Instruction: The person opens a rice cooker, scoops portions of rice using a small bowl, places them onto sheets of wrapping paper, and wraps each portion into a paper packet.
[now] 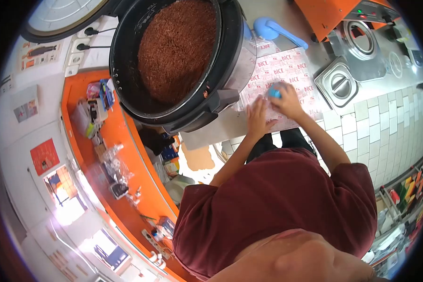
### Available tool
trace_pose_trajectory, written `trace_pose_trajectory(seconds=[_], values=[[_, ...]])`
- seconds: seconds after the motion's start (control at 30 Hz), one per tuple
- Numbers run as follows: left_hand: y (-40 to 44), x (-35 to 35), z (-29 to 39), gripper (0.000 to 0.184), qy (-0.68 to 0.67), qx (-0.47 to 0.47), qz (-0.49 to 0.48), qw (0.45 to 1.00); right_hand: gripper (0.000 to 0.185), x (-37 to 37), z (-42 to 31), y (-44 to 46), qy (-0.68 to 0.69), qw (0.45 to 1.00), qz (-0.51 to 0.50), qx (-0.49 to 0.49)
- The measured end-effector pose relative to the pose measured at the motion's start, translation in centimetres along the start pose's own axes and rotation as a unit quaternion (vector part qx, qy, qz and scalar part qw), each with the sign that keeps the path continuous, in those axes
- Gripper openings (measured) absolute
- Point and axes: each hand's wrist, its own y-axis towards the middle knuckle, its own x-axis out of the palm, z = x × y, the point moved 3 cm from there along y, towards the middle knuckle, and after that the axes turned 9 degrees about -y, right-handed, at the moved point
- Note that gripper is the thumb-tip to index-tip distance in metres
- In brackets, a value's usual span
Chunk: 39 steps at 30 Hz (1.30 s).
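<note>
My left hand (257,118) lies with its fingers spread on a stack of white paper sheets (296,70) printed in red with the word RICE. Close beside it, my right hand (287,102) is closed around a small light-blue object (274,92), whose kind I cannot make out; it sits at or just above the paper. Left of the paper stands a large, dark cooker pot (228,56), full of reddish-brown cooked grain (176,51). A blue ladle-like scoop (268,29) rests on the counter past the sheets.
The cooker's lid (63,16) hangs open at the upper left. To the right of the paper are a lidded steel container (338,83) and an orange machine (326,16) with small lights. An orange shelf (127,155) with bags and small items runs along the left.
</note>
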Motion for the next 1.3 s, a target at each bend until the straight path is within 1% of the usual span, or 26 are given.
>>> trace_pose_trajectory(seconds=[0.07, 0.13, 0.17, 0.27, 0.3, 0.37, 0.4, 0.47, 0.5, 0.6, 0.63, 0.73, 0.77, 0.8, 0.9, 0.97, 1.0, 1.03, 1.07, 1.1, 1.13, 1.17, 1.2, 1.23, 1.27, 1.3], values=[[-1.3, 0.3, -1.4, 0.094, 0.008, -0.050, 0.083, 0.995, 0.033, 1.3, 0.1, -0.7, 0.037, 0.999, 0.007, -0.003], [-1.4, 0.0, -0.4, 0.099, 0.030, -0.078, 0.087, 0.993, 0.036, 1.0, 2.6, -1.2, 0.077, 0.993, -0.016, -0.090], [-1.2, -0.4, 0.1, 0.099, 0.021, -0.093, 0.080, 0.992, 0.037, 0.8, 3.9, -0.6, 0.066, 0.994, -0.006, -0.088], [-1.1, -0.5, 0.1, 0.100, 0.011, -0.104, 0.087, 0.991, 0.037, 0.9, 2.5, 1.3, 0.037, 0.997, 0.038, 0.061], [-1.1, -0.4, 0.3, 0.099, 0.007, -0.114, 0.088, 0.990, 0.037, 0.6, 2.5, 0.5, 0.039, 0.997, 0.033, 0.060], [-0.2, -0.8, 0.0, 0.098, 0.004, -0.114, 0.088, 0.990, 0.037, 0.3, 1.9, -0.7, 0.149, 0.975, -0.032, -0.159], [-0.2, -0.8, 0.0, 0.098, 0.020, -0.112, 0.092, 0.989, 0.037, 0.3, 3.0, -0.5, 0.149, 0.976, -0.035, -0.155], [-0.6, -0.5, 0.3, 0.097, 0.028, -0.115, 0.092, 0.989, 0.035, 0.4, 6.3, 0.9, 0.080, 0.993, 0.002, -0.089], [-0.4, -0.7, 0.4, 0.097, 0.024, -0.119, 0.101, 0.987, 0.036, 1.0, 6.0, 1.7, 0.060, 0.997, 0.039, -0.016], [0.0, -0.4, 0.3, 0.104, 0.017, -0.143, 0.092, 0.985, 0.036, 2.1, 1.9, 0.3, 0.062, 0.996, 0.030, -0.059], [0.0, -0.5, 0.1, 0.107, 0.005, -0.140, 0.122, 0.983, 0.035, 1.1, 1.6, -0.2, 0.140, 0.979, -0.005, -0.146], [-0.3, -1.0, 1.1, 0.110, -0.015, -0.167, 0.164, 0.972, 0.032, 0.5, 4.3, 0.6, 0.111, 0.985, -0.023, -0.128], [-0.4, -1.1, 1.7, 0.110, -0.022, -0.195, 0.181, 0.964, 0.031, 0.8, 3.9, 0.8, 0.102, 0.994, 0.012, -0.034], [-0.7, -0.8, 2.2, 0.110, -0.023, -0.196, 0.182, 0.963, 0.031, 0.8, 3.0, 0.1, 0.104, 0.994, 0.011, -0.035], [0.0, -1.4, 2.7, 0.104, -0.002, -0.225, 0.214, 0.951, 0.035, 0.3, 1.9, -0.6, 0.123, 0.984, -0.024, -0.123], [0.3, -1.4, 2.9, 0.095, -0.065, -0.319, 0.138, 0.935, 0.034, 0.2, 2.2, -0.4, 0.126, 0.986, -0.032, -0.107], [0.1, -0.9, 2.5, 0.095, -0.068, -0.315, 0.135, 0.937, 0.033, 0.1, 2.3, -0.2, 0.128, 0.986, -0.040, -0.096], [-0.1, -0.5, 2.0, 0.089, -0.074, -0.279, 0.179, 0.940, 0.033, -0.2, 2.2, -0.3, 0.121, 0.987, -0.040, -0.094], [0.0, 0.1, 1.5, 0.084, -0.080, -0.243, 0.224, 0.941, 0.035, -0.7, 1.8, -0.4, 0.135, 0.986, -0.012, -0.098], [0.3, 0.1, 1.6, 0.084, -0.084, -0.239, 0.224, 0.941, 0.036, -1.4, 1.7, -0.5, 0.149, 0.983, 0.016, -0.104], [0.1, 0.1, 1.7, 0.077, -0.173, -0.245, 0.239, 0.924, 0.036, -2.1, 2.1, -0.6, 0.147, 0.984, 0.014, -0.105], [-0.3, 0.2, 1.6, 0.071, -0.259, -0.252, 0.252, 0.898, 0.037, -3.2, 2.7, -0.8, 0.131, 0.986, 0.056, -0.089], [-0.6, 0.5, 1.3, 0.071, -0.259, -0.256, 0.253, 0.896, 0.039, -4.3, 3.3, -0.9, 0.117, 0.986, 0.097, -0.073], [-1.3, 1.0, 0.8, 0.061, -0.279, -0.259, 0.248, 0.891, 0.045, -5.1, 5.0, -1.2, 0.101, 0.985, 0.134, -0.035], [-1.9, 1.4, 0.2, 0.052, -0.298, -0.259, 0.244, 0.885, 0.044, -5.1, 7.1, -1.4, 0.064, 0.986, 0.153, 0.030], [-2.3, 0.8, 0.3, 0.052, -0.298, -0.261, 0.248, 0.884, 0.043, -4.9, 9.4, -1.4, 0.024, 0.980, 0.174, 0.092]])
